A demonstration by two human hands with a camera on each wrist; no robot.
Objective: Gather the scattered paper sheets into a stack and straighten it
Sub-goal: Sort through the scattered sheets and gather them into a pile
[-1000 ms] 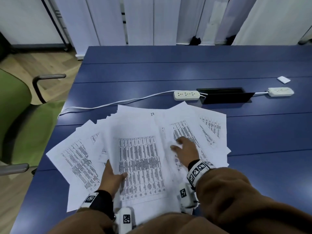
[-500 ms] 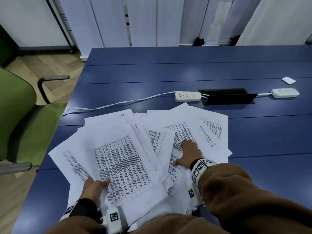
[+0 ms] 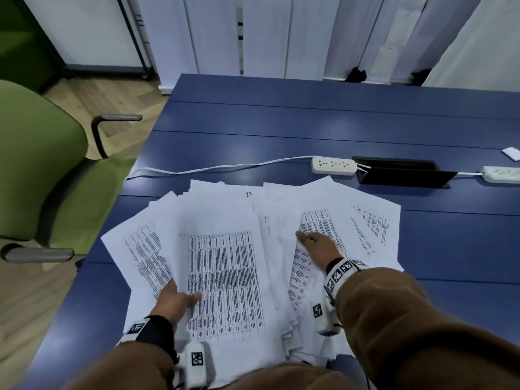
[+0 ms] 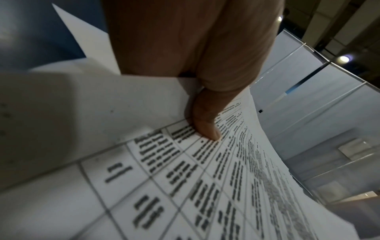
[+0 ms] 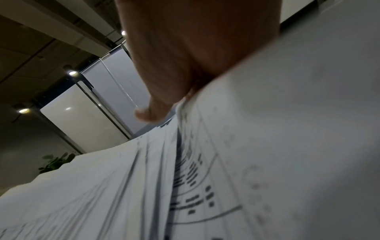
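Note:
Several printed paper sheets [image 3: 323,201] lie fanned out on the near part of the blue table [image 3: 281,122]. My left hand [image 3: 191,298] grips the lower left edge of the top sheet with a table printed on it [image 3: 225,263]. In the left wrist view its thumb [image 4: 205,126] presses on top of that sheet [image 4: 185,186] and the fingers are hidden beneath. My right hand [image 3: 309,240] lies flat on the right part of the pile. In the right wrist view only the thumb [image 5: 148,113] shows, and paper [image 5: 287,146] covers the fingers.
A white power strip [image 3: 333,166] with its cable [image 3: 225,167] lies just behind the papers, beside a black cable box [image 3: 402,175] and a second strip [image 3: 501,174]. A green chair [image 3: 42,178] stands at the table's left edge. A small white item [image 3: 510,153] lies far right.
My left hand has swung the top sheet back from its leftward tilt to lie straighter over the middle of the pile. The right hand has stayed on the right-hand sheets.

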